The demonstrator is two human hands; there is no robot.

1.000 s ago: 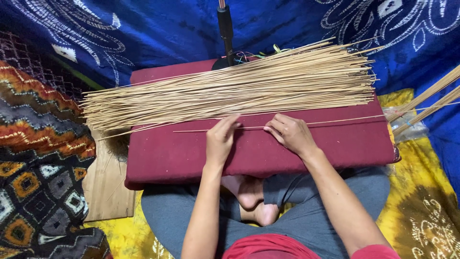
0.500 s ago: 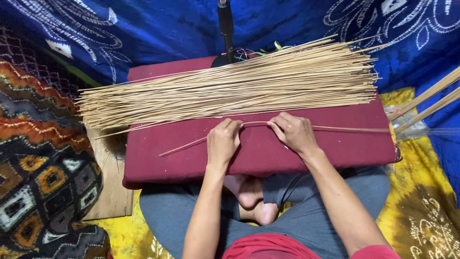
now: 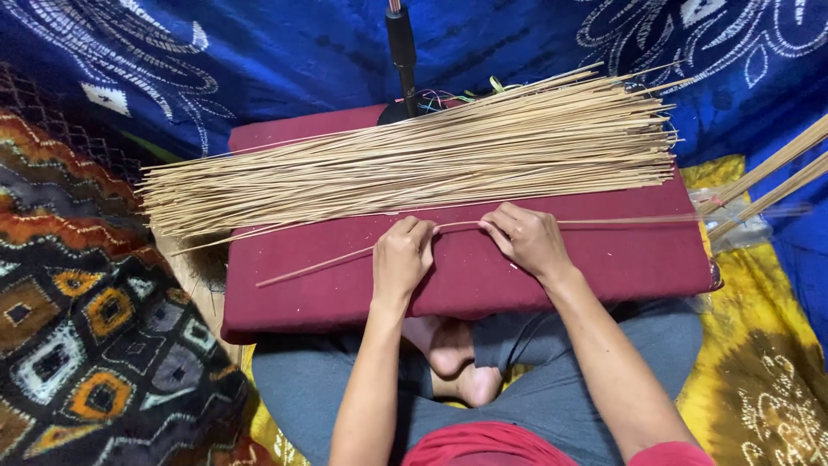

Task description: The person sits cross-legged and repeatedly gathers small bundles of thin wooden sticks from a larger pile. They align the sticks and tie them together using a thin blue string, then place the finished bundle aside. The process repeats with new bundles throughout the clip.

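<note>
A dark red cushion [image 3: 604, 263] lies across my lap, with a wide pile of thin pale bamboo sticks [image 3: 414, 160] on its far half. My left hand [image 3: 402, 257] and my right hand [image 3: 528, 240] both pinch one thin stick [image 3: 310, 267] near its middle, close together. The stick bends at my fingers: its left part slopes down toward the cushion's near left, its right part runs level past the cushion's right edge.
A black stand pole [image 3: 402, 52] rises behind the pile. Thicker bamboo strips [image 3: 768, 177] jut in from the right. Blue patterned cloth [image 3: 285, 60] hangs behind, a colourful patterned blanket [image 3: 78, 319] lies left, yellow cloth [image 3: 759, 362] right.
The single stick lay straight under my hands a second ago. Now it is bent at my fingers, its left end swung down toward me.
</note>
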